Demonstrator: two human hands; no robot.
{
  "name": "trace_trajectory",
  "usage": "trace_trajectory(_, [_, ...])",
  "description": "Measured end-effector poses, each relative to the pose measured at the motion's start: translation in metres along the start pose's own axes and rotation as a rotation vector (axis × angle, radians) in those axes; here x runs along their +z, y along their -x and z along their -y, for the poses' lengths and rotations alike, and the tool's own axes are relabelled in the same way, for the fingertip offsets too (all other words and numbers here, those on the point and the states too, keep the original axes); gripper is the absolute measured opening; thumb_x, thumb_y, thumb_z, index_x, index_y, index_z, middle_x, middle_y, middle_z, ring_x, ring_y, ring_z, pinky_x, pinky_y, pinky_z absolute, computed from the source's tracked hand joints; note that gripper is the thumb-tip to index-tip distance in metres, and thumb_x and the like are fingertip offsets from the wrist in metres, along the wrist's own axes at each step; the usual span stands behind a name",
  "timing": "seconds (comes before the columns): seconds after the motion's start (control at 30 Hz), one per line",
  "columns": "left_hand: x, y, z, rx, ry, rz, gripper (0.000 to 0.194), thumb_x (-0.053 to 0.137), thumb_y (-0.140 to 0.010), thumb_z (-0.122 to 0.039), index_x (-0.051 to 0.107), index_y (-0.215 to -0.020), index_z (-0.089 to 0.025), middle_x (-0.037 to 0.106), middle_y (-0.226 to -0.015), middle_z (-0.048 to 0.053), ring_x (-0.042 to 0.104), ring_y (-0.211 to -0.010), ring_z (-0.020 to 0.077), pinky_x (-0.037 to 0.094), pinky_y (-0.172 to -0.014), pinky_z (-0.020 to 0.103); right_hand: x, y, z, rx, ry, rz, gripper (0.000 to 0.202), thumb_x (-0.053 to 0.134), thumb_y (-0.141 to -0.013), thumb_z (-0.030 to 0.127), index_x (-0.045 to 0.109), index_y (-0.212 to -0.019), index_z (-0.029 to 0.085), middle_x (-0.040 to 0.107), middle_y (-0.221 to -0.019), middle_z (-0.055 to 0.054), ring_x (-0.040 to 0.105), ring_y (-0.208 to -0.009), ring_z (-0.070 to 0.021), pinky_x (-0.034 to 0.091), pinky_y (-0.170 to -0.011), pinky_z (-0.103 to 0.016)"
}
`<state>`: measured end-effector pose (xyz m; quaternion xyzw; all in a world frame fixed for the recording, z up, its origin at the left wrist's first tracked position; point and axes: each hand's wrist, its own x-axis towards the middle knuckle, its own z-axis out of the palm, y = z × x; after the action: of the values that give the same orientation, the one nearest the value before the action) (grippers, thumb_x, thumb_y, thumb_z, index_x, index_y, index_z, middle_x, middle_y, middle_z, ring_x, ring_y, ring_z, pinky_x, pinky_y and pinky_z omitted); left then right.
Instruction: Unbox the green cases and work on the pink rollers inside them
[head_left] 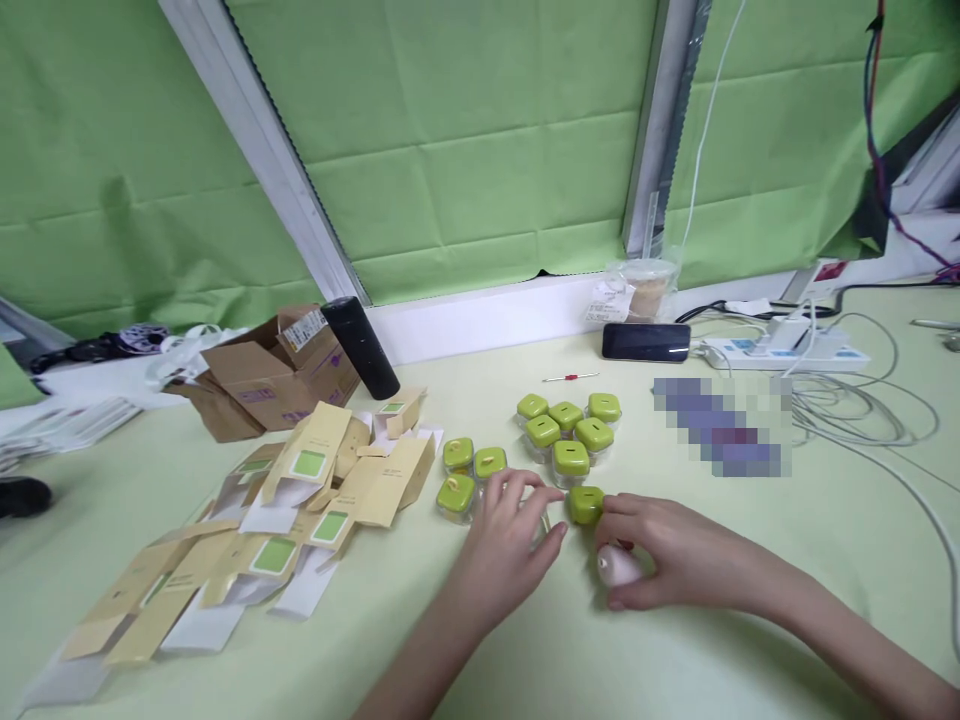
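My left hand (506, 535) is curved over a clear jar (540, 527), mostly hidden by the fingers. Between the thumb and fingers of my right hand (660, 555) is a small pale, rounded object (619, 567) with a hole at its end; its kind is unclear. Those fingertips are beside a green-lidded jar (586, 504) standing between my hands. Left of it stand several jars whose green lids carry yellow loops, one being a looped-lid jar (456, 494). Behind are several jars with slotted green lids, such as the slotted-lid jar (571, 460).
Flattened kraft boxes (330, 500) spread over the left side. Behind them are an open cardboard carton (277, 370) and a black cylinder (361, 345). A thin red-centred tool (571, 377), a phone (646, 342), a power strip (787, 355) and tangled cables (862, 400) lie behind and right.
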<state>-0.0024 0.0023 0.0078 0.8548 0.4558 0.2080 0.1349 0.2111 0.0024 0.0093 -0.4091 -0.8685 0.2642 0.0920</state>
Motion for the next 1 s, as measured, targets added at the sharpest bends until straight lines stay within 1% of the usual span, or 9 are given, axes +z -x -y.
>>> trace_trajectory(0.13, [0.011,-0.025,-0.016,0.163,-0.272,0.116,0.021,0.05,-0.083,-0.015,0.058,-0.102,-0.018,0.057,-0.103,0.009,0.047,-0.105,0.0271,0.041,-0.09,0.041,0.01,-0.005,-0.003,0.005,0.127,0.018,0.034,0.078,-0.063,0.036,0.065,-0.088,0.018,0.064,-0.092,-0.006,0.06,-0.082,-0.0253,0.044,-0.069,-0.033])
trace_trajectory(0.27, [0.022,-0.043,-0.025,0.161,-0.361,0.161,0.022,0.044,-0.082,-0.008,0.06,-0.095,-0.014,0.059,-0.098,0.012,0.05,-0.098,0.0271,0.043,-0.084,0.04,0.001,-0.002,-0.001,0.02,0.149,0.022,0.03,0.078,-0.061,0.033,0.066,-0.084,0.018,0.066,-0.087,-0.005,0.061,-0.078,-0.024,0.043,-0.069,-0.033])
trace_trajectory(0.4, [0.025,-0.041,-0.025,0.163,-0.329,0.171,0.023,0.051,-0.078,-0.016,0.059,-0.099,-0.012,0.058,-0.105,0.011,0.049,-0.101,0.0273,0.044,-0.086,0.039,-0.02,0.008,0.0,0.044,0.029,0.027,0.021,0.076,-0.061,0.028,0.064,-0.077,0.02,0.066,-0.081,-0.001,0.06,-0.073,-0.0194,0.041,-0.063,-0.027])
trace_trajectory(0.6, [0.036,-0.041,-0.031,0.205,-0.158,0.173,0.058,0.055,-0.077,-0.025,0.038,-0.132,-0.015,0.047,-0.129,0.014,0.041,-0.116,0.0314,0.034,-0.098,0.047,-0.039,0.027,-0.017,0.179,-0.032,0.03,0.021,0.071,-0.065,0.03,0.064,-0.084,0.023,0.065,-0.081,0.0,0.058,-0.07,-0.0175,0.041,-0.06,-0.026])
trace_trajectory(0.73, [0.046,-0.054,-0.038,0.213,0.027,0.262,0.038,0.054,-0.078,-0.018,0.053,-0.116,-0.015,0.056,-0.116,0.014,0.049,-0.108,0.0315,0.038,-0.093,0.048,-0.051,0.035,-0.024,0.184,-0.076,-0.025,0.017,0.067,-0.072,0.032,0.061,-0.086,0.024,0.061,-0.078,0.001,0.056,-0.069,-0.0165,0.042,-0.061,-0.027])
trace_trajectory(0.8, [0.044,-0.057,-0.04,0.194,0.061,0.264,0.033,0.053,-0.079,-0.017,0.055,-0.111,-0.013,0.059,-0.108,0.014,0.052,-0.102,0.0301,0.042,-0.088,0.045,-0.055,0.036,-0.024,0.12,-0.131,-0.14,0.016,0.063,-0.078,0.036,0.059,-0.088,0.024,0.059,-0.079,0.0,0.054,-0.071,-0.0163,0.043,-0.064,-0.027])
trace_trajectory(0.83, [0.041,-0.056,-0.041,0.168,0.124,0.233,0.034,0.053,-0.08,-0.02,0.054,-0.113,-0.013,0.057,-0.11,0.015,0.052,-0.103,0.0291,0.043,-0.088,0.043,-0.056,0.035,-0.023,0.091,-0.158,-0.232,0.017,0.062,-0.08,0.038,0.058,-0.09,0.024,0.058,-0.081,-0.001,0.054,-0.073,-0.0166,0.044,-0.066,-0.028])
trace_trajectory(0.9, [0.031,-0.049,-0.041,0.048,0.43,0.141,0.041,0.055,-0.081,-0.027,0.05,-0.12,-0.016,0.052,-0.12,0.014,0.051,-0.107,0.0267,0.043,-0.09,0.039,-0.055,0.031,-0.021,0.049,-0.226,-0.435,0.021,0.062,-0.08,0.04,0.058,-0.094,0.025,0.057,-0.086,-0.002,0.054,-0.078,-0.0178,0.044,-0.068,-0.028])
trace_trajectory(1.0, [0.013,-0.033,-0.038,-0.241,1.165,0.056,0.045,0.055,-0.081,-0.03,0.046,-0.124,-0.02,0.052,-0.122,0.012,0.053,-0.105,0.024,0.042,-0.088,0.036,-0.046,0.023,-0.017,0.019,-0.418,-0.631,0.025,0.061,-0.081,0.041,0.056,-0.1,0.025,0.057,-0.094,-0.004,0.056,-0.083,-0.0195,0.046,-0.067,-0.028])
